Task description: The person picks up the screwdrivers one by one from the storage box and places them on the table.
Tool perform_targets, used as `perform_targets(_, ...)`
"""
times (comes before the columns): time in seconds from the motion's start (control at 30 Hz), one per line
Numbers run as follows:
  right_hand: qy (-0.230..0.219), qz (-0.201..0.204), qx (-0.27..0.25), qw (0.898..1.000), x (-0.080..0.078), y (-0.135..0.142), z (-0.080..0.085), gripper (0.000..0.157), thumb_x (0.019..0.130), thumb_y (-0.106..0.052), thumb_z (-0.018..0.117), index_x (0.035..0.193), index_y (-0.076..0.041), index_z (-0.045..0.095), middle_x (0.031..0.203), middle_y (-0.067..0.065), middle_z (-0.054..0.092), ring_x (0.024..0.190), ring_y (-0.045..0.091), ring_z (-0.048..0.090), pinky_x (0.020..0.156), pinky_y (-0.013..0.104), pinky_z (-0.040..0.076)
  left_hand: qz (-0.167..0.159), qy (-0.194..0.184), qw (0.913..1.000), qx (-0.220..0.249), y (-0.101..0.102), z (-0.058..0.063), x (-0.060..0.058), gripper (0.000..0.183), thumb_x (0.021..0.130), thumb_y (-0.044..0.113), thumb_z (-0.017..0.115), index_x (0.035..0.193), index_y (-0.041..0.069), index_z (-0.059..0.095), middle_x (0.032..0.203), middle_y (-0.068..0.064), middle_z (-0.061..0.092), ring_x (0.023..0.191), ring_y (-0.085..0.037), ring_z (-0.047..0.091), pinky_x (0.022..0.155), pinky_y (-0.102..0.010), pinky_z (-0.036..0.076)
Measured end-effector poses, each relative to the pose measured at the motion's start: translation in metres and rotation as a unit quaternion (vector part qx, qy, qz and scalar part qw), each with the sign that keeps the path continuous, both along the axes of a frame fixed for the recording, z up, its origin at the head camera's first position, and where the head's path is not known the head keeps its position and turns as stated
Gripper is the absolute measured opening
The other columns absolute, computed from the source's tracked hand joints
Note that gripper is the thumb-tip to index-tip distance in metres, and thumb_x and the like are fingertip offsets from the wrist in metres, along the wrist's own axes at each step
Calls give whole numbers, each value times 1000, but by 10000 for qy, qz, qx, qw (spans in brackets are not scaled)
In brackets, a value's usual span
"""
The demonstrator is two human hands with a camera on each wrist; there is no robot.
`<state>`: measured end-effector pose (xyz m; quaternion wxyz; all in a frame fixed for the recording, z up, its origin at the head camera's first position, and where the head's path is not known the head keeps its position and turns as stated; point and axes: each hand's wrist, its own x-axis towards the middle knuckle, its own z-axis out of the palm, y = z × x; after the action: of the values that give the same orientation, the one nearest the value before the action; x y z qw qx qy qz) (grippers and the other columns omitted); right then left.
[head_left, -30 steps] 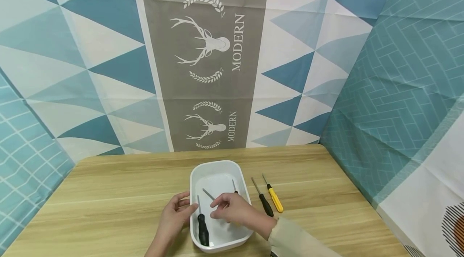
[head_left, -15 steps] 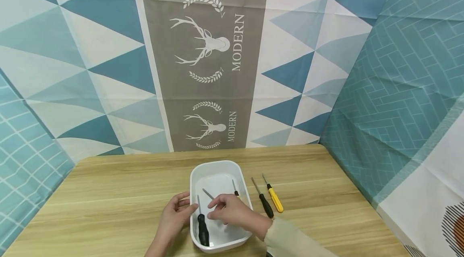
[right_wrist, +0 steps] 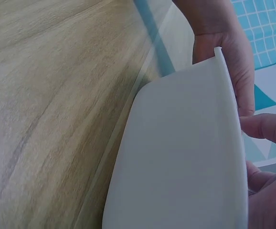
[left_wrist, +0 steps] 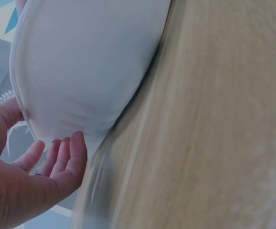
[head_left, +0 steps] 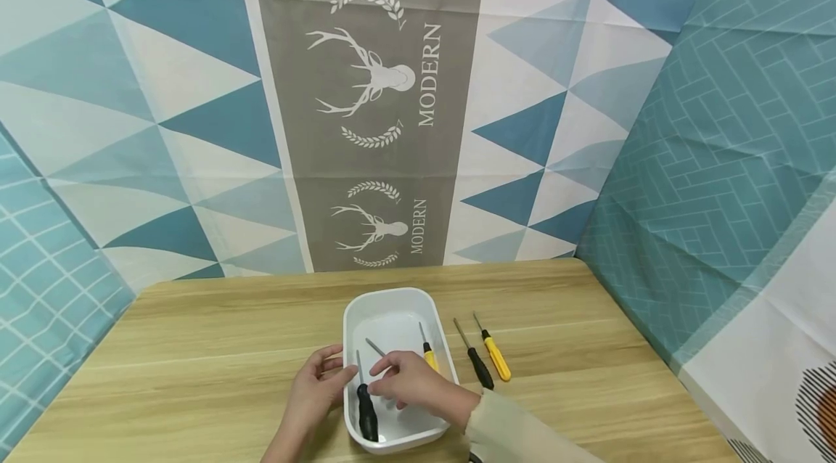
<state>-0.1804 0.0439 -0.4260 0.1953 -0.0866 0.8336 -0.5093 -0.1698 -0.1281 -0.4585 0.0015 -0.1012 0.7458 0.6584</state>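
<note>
A white plastic tray (head_left: 385,300) stands on the wooden table. My left hand (head_left: 318,384) holds its left side, thumb over the rim and fingers along the outer wall, as the left wrist view also shows. My right hand (head_left: 410,380) is over the tray's inside, fingers loosely bent with a gap between thumb and forefinger. Inside lie a black-handled screwdriver (head_left: 367,412) on the left and a yellow-handled screwdriver (head_left: 429,355) on the right. Between them a metal shaft (head_left: 374,347) shows; the rest of it is hidden beneath my right hand.
Right of the tray, a black-handled screwdriver (head_left: 480,367) and a yellow-and-black screwdriver (head_left: 498,358) lie side by side on the table (head_left: 228,347). Patterned cloth (head_left: 385,85) hangs behind the table's far edge.
My right hand has shifted slightly left inside the tray, uncovering more of the yellow-handled screwdriver there. The middle shaft stays where it was. My left hand keeps its place.
</note>
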Motion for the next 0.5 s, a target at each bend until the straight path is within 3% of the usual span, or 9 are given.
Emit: perform_targets(0.5,-312,-274,351,9985,0,-11,-2,21,79,-18,72,97,-10,64,75,2,59,66,16,58,48,29,52,-44,87,9999,81,-1,-1,1,54,83,13,69,130,-1,46,116,-24,56,90,-15,62,68,-28,57)
